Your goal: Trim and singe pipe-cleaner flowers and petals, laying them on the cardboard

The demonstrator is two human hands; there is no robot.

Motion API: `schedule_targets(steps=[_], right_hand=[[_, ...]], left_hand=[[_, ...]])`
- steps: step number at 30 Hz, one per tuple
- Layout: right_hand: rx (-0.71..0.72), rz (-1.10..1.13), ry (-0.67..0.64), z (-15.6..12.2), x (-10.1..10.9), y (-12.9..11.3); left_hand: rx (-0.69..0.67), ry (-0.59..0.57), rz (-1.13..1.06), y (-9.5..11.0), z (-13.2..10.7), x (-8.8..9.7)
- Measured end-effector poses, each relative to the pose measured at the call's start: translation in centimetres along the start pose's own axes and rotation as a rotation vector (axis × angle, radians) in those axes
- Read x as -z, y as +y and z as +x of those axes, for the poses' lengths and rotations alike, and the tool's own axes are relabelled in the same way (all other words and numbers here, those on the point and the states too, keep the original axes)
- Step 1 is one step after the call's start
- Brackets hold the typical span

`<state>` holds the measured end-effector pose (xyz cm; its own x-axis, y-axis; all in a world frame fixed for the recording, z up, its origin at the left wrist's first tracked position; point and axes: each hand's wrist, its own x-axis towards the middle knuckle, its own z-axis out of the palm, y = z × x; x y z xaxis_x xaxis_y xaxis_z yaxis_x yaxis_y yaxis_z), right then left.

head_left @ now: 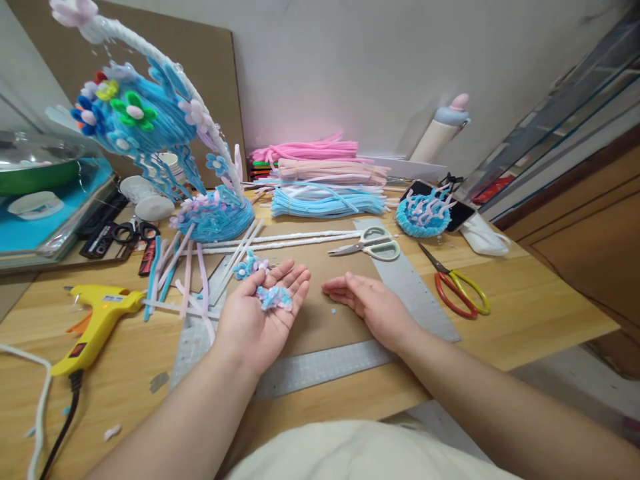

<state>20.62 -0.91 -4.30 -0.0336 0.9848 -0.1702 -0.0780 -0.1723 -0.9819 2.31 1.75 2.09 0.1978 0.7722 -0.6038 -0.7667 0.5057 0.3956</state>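
- Your left hand (260,317) lies palm up, fingers loosely spread, with 1 blue-and-lilac pipe-cleaner flower (275,298) on the palm.
- Your right hand (367,303) rests flat on the brown board (320,263), fingers pressed together.
- The yellow glue gun (100,320), at the left, has a label too small to read.

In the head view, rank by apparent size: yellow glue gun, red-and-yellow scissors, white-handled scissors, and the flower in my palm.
Largest: yellow glue gun, though nearer the camera.
Next: red-and-yellow scissors and white-handled scissors look about alike; left unranked.
Smallest: flower in the left hand.
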Motion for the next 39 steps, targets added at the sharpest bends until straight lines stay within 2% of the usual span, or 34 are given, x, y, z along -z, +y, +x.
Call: schedule_targets(steps=[4,11,18,23,28,31,34,39], right_hand=[[0.015,-0.079,-0.039,-1.1,-1.1,0.2],[0.151,-0.315,-0.061,-1.1,-0.2,-0.2],[0.244,-0.431,-0.139,-1.2,-0.8,0.0],[0.231,-0.361,-0.082,-0.9,-0.6,0.1],[0.242,-0.171,0.005,-0.7,-1.6,-2.7],[0.237,-0.091,-0.046,-0.7,-3.0,-4.3],[0.237,-0.039,-0.064,-0.4,-4.0,-4.6],[0.287,-0.019,-0.105,-0.6,-3.6,-3.9]], left_hand=[[-0.005,-0.002,0.003,0.1,0.0,0.0],[-0.007,-0.002,0.003,0.1,-0.1,0.0],[-0.009,0.006,0.003,0.0,-0.1,0.0],[0.000,0.006,0.003,0.0,0.1,0.2],[0.069,-0.018,0.003,-1.1,0.0,0.4],[0.113,-0.067,-0.014,-1.9,-0.2,0.4],[0.155,-0.094,-0.027,-2.3,-0.2,0.6],[0.209,-0.093,-0.040,-2.2,0.0,0.8]])
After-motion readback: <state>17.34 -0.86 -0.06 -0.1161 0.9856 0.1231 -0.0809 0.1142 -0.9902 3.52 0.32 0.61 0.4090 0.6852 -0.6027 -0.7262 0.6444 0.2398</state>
